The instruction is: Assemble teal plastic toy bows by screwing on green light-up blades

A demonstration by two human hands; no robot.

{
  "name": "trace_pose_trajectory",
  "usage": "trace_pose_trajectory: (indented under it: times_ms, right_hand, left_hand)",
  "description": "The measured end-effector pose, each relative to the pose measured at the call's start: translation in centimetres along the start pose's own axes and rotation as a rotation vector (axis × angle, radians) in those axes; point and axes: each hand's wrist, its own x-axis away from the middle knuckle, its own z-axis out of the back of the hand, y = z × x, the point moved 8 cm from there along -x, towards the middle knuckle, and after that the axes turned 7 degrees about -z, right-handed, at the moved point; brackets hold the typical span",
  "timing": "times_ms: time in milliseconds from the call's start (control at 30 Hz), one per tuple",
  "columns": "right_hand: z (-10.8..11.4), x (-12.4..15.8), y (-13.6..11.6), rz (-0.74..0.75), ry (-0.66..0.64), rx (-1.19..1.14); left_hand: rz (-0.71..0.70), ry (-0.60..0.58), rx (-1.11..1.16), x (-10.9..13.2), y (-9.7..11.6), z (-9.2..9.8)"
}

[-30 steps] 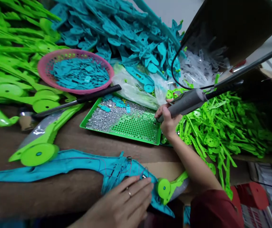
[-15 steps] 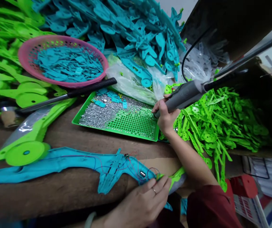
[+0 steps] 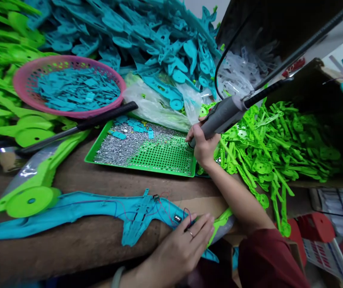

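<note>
My right hand is wrapped round a grey electric screwdriver, with its tip down at the right edge of a green perforated tray that holds a heap of small silver screws. My left hand lies with fingers stretched over the near end of a long teal plastic toy body. Thin red and blue wires and a small metal part sit on that body just ahead of my fingertips. A green wheel part pokes out beside the hand.
A pink basket of small teal pieces stands at the back left. Heaps of teal parts and green parts fill the back and right. A black-handled tool lies left of the tray. A green wheeled piece rests at left.
My left hand slid right along the teal body to its end with the wires. The right hand kept the screwdriver at the tray's edge. The camera view drifted right.
</note>
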Motion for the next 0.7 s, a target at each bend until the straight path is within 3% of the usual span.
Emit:
trace_pose_trajectory:
  times_ms: [400, 467, 533, 633, 700]
  right_hand:
    - [-0.4, -0.1, 0.6, -0.025, 0.0, 0.0]
    - [-0.1, 0.2, -1.7, 0.002, 0.015, 0.01]
    - [1.5, 1.2, -5.5, 0.041, 0.06, -0.005]
    - [5.8, 4.1, -11.7, 0.112, 0.127, 0.011]
    - [9.4, 6.6, -14.4, 0.184, 0.21, 0.094]
  left_hand:
    - [-0.02, 0.0, 0.008, 0.4, 0.0, -0.3]
    - [-0.006, 0.022, 0.019, 0.3, -0.2, -0.1]
    - [0.016, 0.048, 0.052, 0.3, -0.4, 0.3]
    - [0.078, 0.075, 0.143, 0.3, -0.8, 0.6]
    - [0.114, 0.073, 0.205, 0.6, -1.1, 0.4]
